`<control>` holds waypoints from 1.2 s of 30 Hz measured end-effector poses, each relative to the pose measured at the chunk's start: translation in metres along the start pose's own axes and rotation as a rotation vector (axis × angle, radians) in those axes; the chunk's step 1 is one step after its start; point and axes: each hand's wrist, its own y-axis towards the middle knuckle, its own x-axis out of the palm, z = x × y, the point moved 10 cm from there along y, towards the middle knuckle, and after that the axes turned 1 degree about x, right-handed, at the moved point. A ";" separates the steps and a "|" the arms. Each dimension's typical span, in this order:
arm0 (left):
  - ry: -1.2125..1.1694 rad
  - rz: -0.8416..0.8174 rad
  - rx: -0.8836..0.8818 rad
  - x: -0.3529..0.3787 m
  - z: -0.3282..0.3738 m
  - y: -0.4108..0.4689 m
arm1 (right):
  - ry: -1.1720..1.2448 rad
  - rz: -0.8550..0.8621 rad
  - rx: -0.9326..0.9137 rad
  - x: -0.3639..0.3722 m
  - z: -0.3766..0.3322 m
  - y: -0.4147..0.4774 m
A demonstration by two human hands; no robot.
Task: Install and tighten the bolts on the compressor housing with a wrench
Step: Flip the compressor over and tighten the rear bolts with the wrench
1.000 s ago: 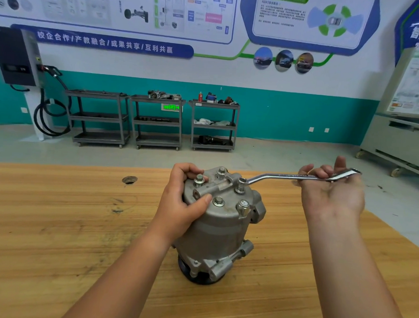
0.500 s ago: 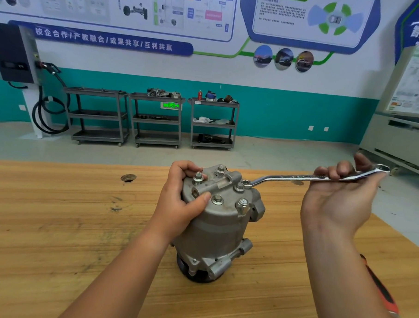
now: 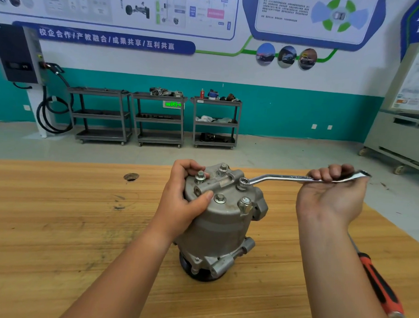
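While my left hand (image 3: 182,201) grips the compressor housing (image 3: 220,221), my right hand (image 3: 331,200) has swung the clasped wrench (image 3: 282,177) back, ready to tighten again.

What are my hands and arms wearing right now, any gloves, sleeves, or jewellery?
Nothing shows. The left hand and right hand are bare, with no gloves and no rings on the fingers in view. The left forearm and right forearm are uncovered down to the frame edge: no sleeves, watch, bracelet or tape at either wrist.

A red-black screwdriver (image 3: 380,286) lies on the wooden table (image 3: 56,224); 3 grey carts (image 3: 158,118) stand beyond.
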 end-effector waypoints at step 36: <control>0.012 0.025 -0.004 0.000 0.007 -0.001 | -0.916 -1.448 -0.773 0.069 -0.012 -0.183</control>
